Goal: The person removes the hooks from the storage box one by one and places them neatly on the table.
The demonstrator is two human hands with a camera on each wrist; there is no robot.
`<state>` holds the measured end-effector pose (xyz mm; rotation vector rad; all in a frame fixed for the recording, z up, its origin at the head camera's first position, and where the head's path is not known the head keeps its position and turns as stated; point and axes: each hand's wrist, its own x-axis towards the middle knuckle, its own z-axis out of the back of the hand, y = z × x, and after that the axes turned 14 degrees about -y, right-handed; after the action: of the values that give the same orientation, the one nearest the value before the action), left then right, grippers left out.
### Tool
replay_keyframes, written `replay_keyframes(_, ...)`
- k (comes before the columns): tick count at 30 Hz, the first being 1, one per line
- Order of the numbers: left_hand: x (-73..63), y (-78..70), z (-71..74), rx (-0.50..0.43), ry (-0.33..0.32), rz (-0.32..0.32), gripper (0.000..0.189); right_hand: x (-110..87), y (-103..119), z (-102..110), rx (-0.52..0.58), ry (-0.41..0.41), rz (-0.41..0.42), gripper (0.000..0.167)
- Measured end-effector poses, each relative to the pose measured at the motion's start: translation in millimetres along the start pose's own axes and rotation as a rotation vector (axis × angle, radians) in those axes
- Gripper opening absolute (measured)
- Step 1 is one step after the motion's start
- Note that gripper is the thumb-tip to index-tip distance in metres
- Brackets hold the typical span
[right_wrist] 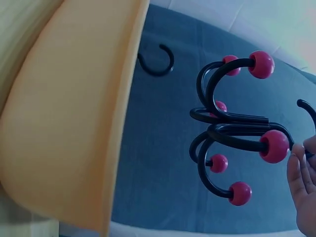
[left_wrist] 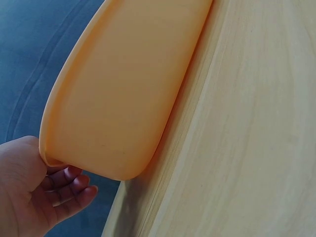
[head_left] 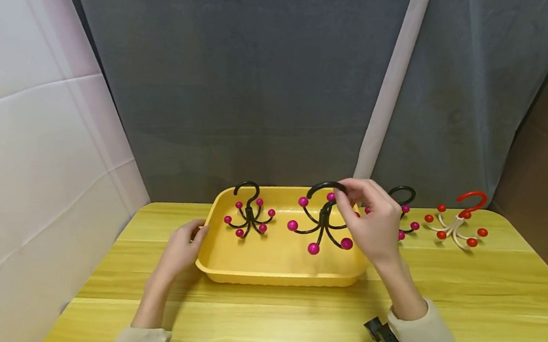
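My right hand (head_left: 373, 219) pinches the top hook of a black multi-arm hook hanger (head_left: 324, 220) with pink ball tips, held over the right part of a yellow plastic tray (head_left: 273, 281). In the right wrist view the hanger (right_wrist: 232, 123) hangs beyond the tray's rim, its hook between thumb and fingers. A matching black hanger (head_left: 249, 215) stands inside the tray on the left. My left hand (head_left: 185, 245) grips the tray's left end; the left wrist view shows the hand (left_wrist: 39, 192) at the rim with its fingers curled beneath.
Right of the tray, partly hidden behind my right hand, stands another black hanger (head_left: 403, 191) with pink balls. Farther right is a white hanger (head_left: 454, 229) with a red hook and red balls. The wooden table (head_left: 269, 324) meets a grey curtain (head_left: 238, 79) behind.
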<state>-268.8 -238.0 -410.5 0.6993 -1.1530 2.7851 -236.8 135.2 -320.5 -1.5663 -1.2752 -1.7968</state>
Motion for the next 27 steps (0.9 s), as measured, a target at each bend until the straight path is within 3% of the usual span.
replay_keyframes(9,0.1,0.0,0.1,0.007,-0.002,-0.011,0.031,12.3,-7.3,24.4,-0.039,-0.076,-0.039,0.019)
replay_keyframes(27,-0.5,-1.2,0.9,0.008,-0.002,-0.005,0.031,17.0,-32.0,82.8,-0.185,-0.090,-0.054,0.018)
